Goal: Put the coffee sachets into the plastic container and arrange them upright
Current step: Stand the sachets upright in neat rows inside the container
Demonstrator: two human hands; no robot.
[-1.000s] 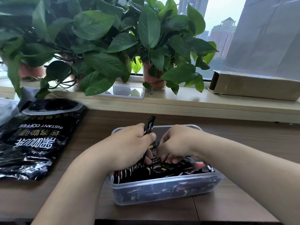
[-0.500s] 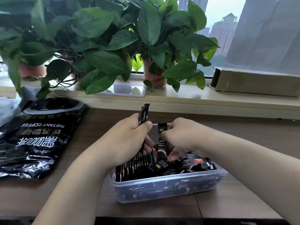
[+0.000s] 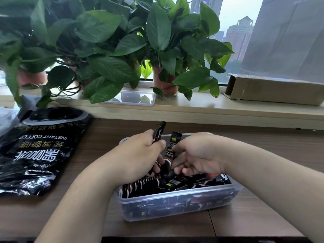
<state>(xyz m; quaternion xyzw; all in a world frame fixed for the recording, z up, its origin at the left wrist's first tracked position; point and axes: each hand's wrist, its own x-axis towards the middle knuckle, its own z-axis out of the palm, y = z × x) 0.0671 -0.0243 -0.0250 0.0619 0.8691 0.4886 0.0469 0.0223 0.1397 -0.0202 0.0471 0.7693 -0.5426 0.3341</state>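
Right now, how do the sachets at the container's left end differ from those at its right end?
The left sachets stand upright on edge in a tight row; the right sachets lie flat and jumbled. The left ones show only thin edges; the right ones show their printed faces. Both groups are black with red and white print, inside the same clear container.

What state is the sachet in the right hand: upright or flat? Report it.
Upright. The sachet stands on end in the right hand, its top edge above the container rim, while loose sachets beneath lie flat.
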